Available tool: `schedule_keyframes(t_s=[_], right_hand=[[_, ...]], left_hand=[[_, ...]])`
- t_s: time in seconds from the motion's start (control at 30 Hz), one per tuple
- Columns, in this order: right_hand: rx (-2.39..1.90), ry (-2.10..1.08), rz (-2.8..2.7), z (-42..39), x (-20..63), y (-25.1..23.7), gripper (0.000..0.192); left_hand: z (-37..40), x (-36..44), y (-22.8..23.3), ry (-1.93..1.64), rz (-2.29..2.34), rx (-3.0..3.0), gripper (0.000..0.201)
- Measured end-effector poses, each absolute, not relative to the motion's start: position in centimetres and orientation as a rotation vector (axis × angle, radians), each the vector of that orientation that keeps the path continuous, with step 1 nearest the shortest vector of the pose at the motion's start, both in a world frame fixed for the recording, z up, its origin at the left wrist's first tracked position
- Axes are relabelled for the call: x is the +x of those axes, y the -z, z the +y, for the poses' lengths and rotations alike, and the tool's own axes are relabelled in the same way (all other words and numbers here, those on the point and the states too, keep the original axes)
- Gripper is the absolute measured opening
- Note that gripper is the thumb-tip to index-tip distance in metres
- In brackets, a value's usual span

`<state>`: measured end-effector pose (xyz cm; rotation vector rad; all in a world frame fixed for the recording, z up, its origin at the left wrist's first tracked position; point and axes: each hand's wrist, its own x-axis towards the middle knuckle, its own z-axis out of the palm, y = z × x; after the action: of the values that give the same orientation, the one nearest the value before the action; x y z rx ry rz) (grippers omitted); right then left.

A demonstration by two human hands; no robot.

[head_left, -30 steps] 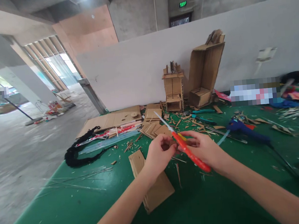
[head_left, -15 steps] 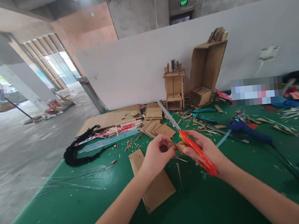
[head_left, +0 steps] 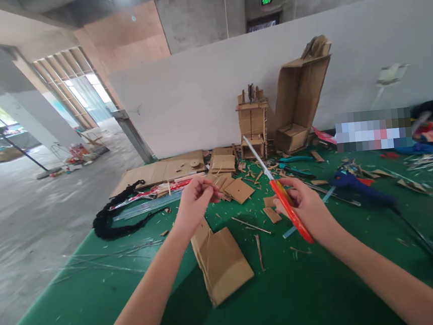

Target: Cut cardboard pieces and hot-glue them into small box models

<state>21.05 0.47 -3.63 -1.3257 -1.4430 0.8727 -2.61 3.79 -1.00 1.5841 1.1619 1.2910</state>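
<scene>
My right hand [head_left: 304, 206] is closed round the red handle of a pair of scissors [head_left: 285, 204], whose closed-looking blades point up and away to the left. Two small cardboard pieces [head_left: 272, 214] lie by its fingertips. Further left, my left hand [head_left: 196, 200] is raised with thumb and fingers pinched together; whatever sits between them is too small to make out. Below it on the green table lies a larger cardboard sheet [head_left: 227, 265] with a notch in its upper edge. Small square cardboard pieces [head_left: 240, 190] are spread just beyond the left fingers.
A small cardboard structure [head_left: 253, 124] and a taller cardboard box [head_left: 302, 99] stand at the back against the white partition [head_left: 196, 98]. A blue glue gun [head_left: 363, 188] lies right with its cord. Black yarn [head_left: 105, 217], clear sticks [head_left: 148, 206] and teal-handled pliers [head_left: 296, 168] surround scraps.
My hands have parted: the left moved left and up, away from the small cardboard piece held between them. My right hand shifted slightly right with the scissors.
</scene>
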Motion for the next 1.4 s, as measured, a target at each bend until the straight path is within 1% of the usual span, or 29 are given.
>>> schedule_keyframes(t_s=[0.03,0.07,0.13,0.17,0.23,0.27,0.33,0.4,0.5,0.57,0.6,0.7,0.8,0.87,1.0,1.1,1.23,1.4], right_hand=[[-1.378,-0.779,-1.507,0.7,21.5,3.8,0.044],[-1.434,-0.667,-1.57,0.9,21.9,4.0,0.043],[-1.525,-0.489,-1.666,1.2,22.4,4.3,0.042],[-1.553,-0.442,-1.695,1.3,22.6,4.4,0.042],[-1.572,-0.411,-1.714,1.4,22.7,4.6,0.043],[-1.568,-0.404,-1.713,1.3,22.7,4.6,0.043],[-1.536,-0.41,-1.709,1.3,22.6,4.5,0.042],[-1.463,-0.472,-1.698,1.3,22.5,4.5,0.044],[-1.324,-0.608,-1.66,1.0,22.3,4.4,0.051],[-1.241,-0.714,-1.649,0.6,22.2,4.4,0.05],[-1.2,-0.774,-1.646,0.4,22.1,4.3,0.048],[-1.043,-0.924,-1.66,-0.7,21.8,3.7,0.042],[-0.949,-0.985,-1.741,-1.8,21.7,2.8,0.043],[-0.992,-1.004,-1.838,-2.3,21.8,2.1,0.046],[-1.231,-1.036,-2.085,-2.6,22.2,0.4,0.051],[-1.367,-1.035,-2.198,-2.6,22.3,-0.5,0.052],[-1.469,-0.993,-2.239,-2.7,22.3,-1.0,0.058],[-1.509,-0.938,-2.27,-2.7,22.5,-0.8,0.057]], left_hand=[[4.0,-3.6,0.7,-1.247,1.301,1.758,0.012],[4.1,-4.5,0.4,-1.12,1.448,1.988,0.013],[3.9,-6.0,0.0,-0.782,1.694,2.308,0.014],[3.7,-6.7,-0.1,-0.581,1.78,2.364,0.015],[3.2,-7.7,-0.1,-0.21,1.835,2.344,0.025],[3.1,-8.0,0.0,-0.106,1.813,2.328,0.031],[3.0,-8.4,0.1,-0.014,1.751,2.306,0.037],[3.1,-8.5,0.0,0.008,1.713,2.309,0.036],[3.3,-8.3,-0.5,0.06,1.661,2.288,0.036],[3.2,-8.0,-1.0,-0.008,1.567,2.253,0.037],[3.2,-7.8,-1.3,-0.107,1.501,2.225,0.037],[2.8,-6.9,-2.0,-0.539,1.263,2.011,0.03],[2.5,-5.8,-2.2,-0.915,1.101,1.741,0.029],[2.5,-5.4,-2.2,-1.073,1.086,1.687,0.039],[2.8,-5.2,-2.0,-1.33,1.129,1.688,0.067],[3.0,-5.2,-1.9,-1.461,1.2,1.705,0.07],[3.0,-4.9,-1.9,-1.526,1.227,1.75,0.065],[2.8,-5.1,-2.1,-1.564,1.233,1.819,0.057]])
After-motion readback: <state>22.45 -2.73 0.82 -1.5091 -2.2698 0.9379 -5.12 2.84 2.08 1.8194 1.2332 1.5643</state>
